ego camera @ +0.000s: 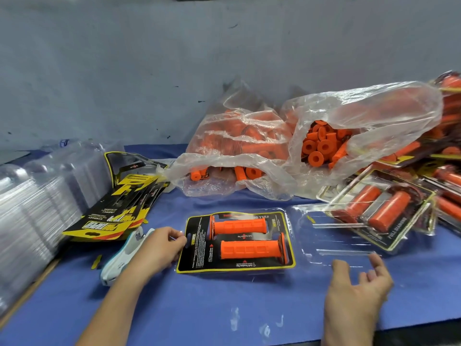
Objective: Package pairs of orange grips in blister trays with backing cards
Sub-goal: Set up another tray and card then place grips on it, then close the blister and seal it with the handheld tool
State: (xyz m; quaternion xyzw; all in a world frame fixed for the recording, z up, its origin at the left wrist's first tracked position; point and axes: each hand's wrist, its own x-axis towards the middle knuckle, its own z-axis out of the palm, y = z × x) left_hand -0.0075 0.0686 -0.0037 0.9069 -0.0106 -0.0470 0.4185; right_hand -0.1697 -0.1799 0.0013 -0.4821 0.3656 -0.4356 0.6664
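Grips (243, 239) lie mid-table on their card (197, 248), long axes running left to right. Left hand (159, 248) pinches the card's left edge; right hand (359, 290), spread and empty, hovers nearest the clear tray (324, 236) just right. Bagged grips (316, 146) sit farther back.

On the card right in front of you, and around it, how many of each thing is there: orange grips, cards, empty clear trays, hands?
Orange grips on the card: 2
Backing card under them: 1
Empty clear tray beside it: 1
Hands, left hand and right hand: 2
Total: 6
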